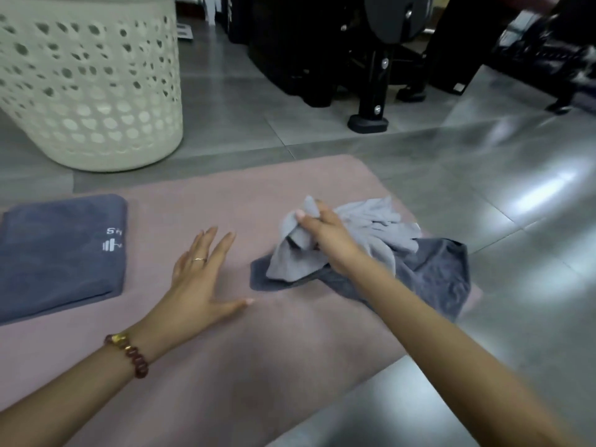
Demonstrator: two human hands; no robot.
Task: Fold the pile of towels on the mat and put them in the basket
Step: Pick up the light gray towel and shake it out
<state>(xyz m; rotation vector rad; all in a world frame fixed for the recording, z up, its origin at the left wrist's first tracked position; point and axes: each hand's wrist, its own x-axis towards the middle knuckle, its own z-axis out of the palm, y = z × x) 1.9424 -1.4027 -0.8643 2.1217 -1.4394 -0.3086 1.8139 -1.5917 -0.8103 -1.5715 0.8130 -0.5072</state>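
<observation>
Gripping crumpled light-grey cloth towel (371,221): right hand (325,238), fingers and thumb curled round a raised fold. It lies bunched over a dark-grey towel (435,279) beneath the fingers. I note left hand (200,285) flat over pink mat (258,350), fingers straight, spread. Left of them, folded navy towel (61,253); perforated cream basket (90,91) beyond.

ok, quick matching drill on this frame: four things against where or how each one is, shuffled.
1 blue towel
2 light grey towel
3 dark grey towel
4 basket

A on the floor beyond the mat
B gripped by the right hand
C folded flat at the mat's left end
D crumpled, partly under another towel

Pairs: 1-C, 2-B, 3-D, 4-A
</observation>
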